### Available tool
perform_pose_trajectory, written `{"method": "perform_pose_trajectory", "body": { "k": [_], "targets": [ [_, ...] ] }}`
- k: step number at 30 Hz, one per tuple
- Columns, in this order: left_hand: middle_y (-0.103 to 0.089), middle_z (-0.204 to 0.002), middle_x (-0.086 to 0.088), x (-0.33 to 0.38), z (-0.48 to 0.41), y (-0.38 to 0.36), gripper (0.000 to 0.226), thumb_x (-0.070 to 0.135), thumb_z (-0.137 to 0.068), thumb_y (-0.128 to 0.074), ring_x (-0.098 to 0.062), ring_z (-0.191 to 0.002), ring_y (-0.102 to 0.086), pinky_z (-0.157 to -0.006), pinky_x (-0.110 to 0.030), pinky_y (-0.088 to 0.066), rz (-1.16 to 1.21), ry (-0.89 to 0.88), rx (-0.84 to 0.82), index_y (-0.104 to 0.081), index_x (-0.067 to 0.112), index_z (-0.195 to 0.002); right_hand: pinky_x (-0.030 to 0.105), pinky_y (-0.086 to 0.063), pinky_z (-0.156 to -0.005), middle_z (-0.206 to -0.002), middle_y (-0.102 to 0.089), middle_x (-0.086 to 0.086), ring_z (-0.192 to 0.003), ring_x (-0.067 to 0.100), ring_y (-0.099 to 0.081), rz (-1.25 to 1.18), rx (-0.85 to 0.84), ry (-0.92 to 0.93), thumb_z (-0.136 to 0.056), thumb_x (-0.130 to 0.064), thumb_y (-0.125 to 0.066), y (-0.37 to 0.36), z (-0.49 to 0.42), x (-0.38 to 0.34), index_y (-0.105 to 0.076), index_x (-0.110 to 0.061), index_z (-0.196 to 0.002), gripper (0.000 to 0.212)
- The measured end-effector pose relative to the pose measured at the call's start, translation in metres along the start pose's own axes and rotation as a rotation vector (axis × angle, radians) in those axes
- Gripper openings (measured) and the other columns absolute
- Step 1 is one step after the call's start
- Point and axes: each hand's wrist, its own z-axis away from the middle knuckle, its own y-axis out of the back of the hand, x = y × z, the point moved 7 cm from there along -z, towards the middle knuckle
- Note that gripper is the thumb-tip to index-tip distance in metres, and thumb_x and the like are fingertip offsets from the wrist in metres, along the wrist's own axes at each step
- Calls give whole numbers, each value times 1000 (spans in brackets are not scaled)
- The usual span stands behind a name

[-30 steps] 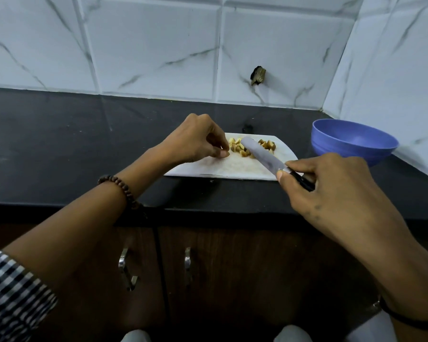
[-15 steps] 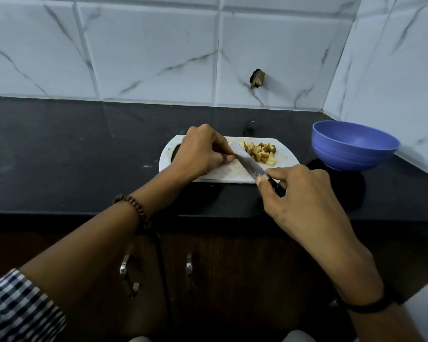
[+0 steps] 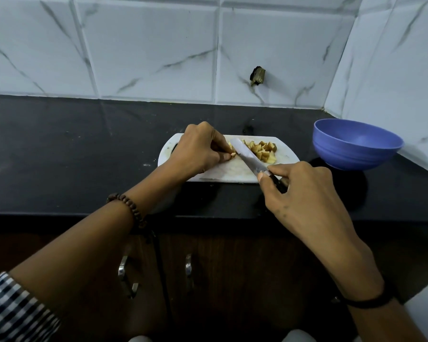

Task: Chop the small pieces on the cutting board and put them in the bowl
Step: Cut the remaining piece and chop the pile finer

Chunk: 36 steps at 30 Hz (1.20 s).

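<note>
A white cutting board (image 3: 232,172) lies on the black counter. A heap of small yellow-brown pieces (image 3: 263,150) sits on its far right part. My left hand (image 3: 198,150) rests on the board and pinches one small piece (image 3: 232,155) against it with thumb and fingertips. My right hand (image 3: 302,191) grips the dark handle of a knife (image 3: 247,156). The blade slants up-left across the board, its edge right beside the pinched piece. A blue bowl (image 3: 356,144) stands to the right of the board; no pieces are visible in the part of its inside that shows.
The black counter (image 3: 72,156) runs left to the frame edge and ends at the tiled wall corner behind the bowl. A dark fitting (image 3: 257,75) sticks out of the wall tiles. Cabinet doors with metal handles (image 3: 126,275) are below the counter edge.
The view shifted slightly. My left hand stays on the board pinching a piece, and the knife blade has moved a little, staying beside my left fingertips.
</note>
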Motion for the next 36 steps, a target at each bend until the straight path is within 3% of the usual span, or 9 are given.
{"method": "perform_pose_trajectory", "body": {
  "k": [5, 10, 13, 18, 22, 25, 27, 30, 36],
  "targets": [
    [-76, -83, 1, 0, 2, 2, 12, 14, -80, -79, -5, -78, -70, -80, -27, -59, -24, 5, 33, -80, 15, -92, 11, -33, -46, -73, -51, -12, -61, 4, -53, -5, -51, 1, -98, -43, -52, -6, 1, -6, -64, -29, -128, 36],
    [-75, -81, 1, 4, 4, 3, 9, 12, -80, -79, -5, -76, -68, -78, -25, -59, -59, -13, 58, -80, 15, -89, 27, -53, -61, -88, -58, -1, -72, 10, -57, 31, -82, -27, -98, -42, -52, -11, -3, -10, -65, -24, -124, 34],
    [-75, -80, 0, 5, 4, 1, 9, 13, -80, -78, -7, -76, -68, -76, -25, -57, -65, -21, 72, -80, 15, -88, 25, -45, -59, -89, -52, -1, -72, 9, -54, 86, -116, -61, -99, -40, -52, -15, -9, -16, -62, -19, -122, 33],
    [-75, -82, 0, 4, 3, 0, 11, 12, -82, -75, -3, -73, -60, -60, -4, -39, -70, -1, 103, -80, 13, -91, 25, -40, -58, -87, -48, -1, -73, 10, -52, 181, -214, -64, -100, -41, -49, -20, -2, -22, -58, -21, -125, 33],
    [-70, -78, 4, 0, 4, 0, 9, 16, -84, -73, -1, -68, -57, -55, 2, -37, -92, 1, 83, -78, 12, -91, 19, -37, -51, -79, -42, -7, -65, 7, -49, 190, -220, -47, -98, -44, -50, -1, 10, -16, -60, -26, -126, 34],
    [-70, -83, 2, -4, 5, 0, 11, 16, -84, -69, -7, -76, -61, -57, -2, -36, -128, 14, 103, -76, 11, -91, 20, -44, -51, -76, -55, -6, -62, 8, -56, 119, -171, -31, -97, -42, -53, 17, 15, -12, -67, -25, -121, 32],
    [-72, -92, 1, -4, 5, 0, 16, 14, -84, -65, -9, -81, -58, -66, -11, -39, -153, 19, 116, -75, 12, -96, 19, -39, -48, -77, -58, -3, -61, 7, -55, 103, -103, -13, -98, -42, -53, 23, 14, -10, -66, -26, -125, 34],
    [-71, -103, 5, -2, 4, -2, 24, 18, -85, -63, -17, -98, -56, -78, -24, -40, -191, -10, 105, -74, 19, -106, 16, -36, -50, -92, -63, 2, -68, 7, -54, 100, -25, -10, -98, -41, -54, 28, 10, -6, -61, -26, -133, 39],
    [-73, -89, 9, 0, -2, -7, 23, 42, -85, -65, -19, -98, -58, -87, -41, -50, -237, -2, 76, -76, 26, -97, 19, -40, -52, -92, -63, 2, -67, 6, -54, 84, 0, -11, -96, -41, -56, 28, 2, 0, -62, -24, -132, 40]
  ]
}}
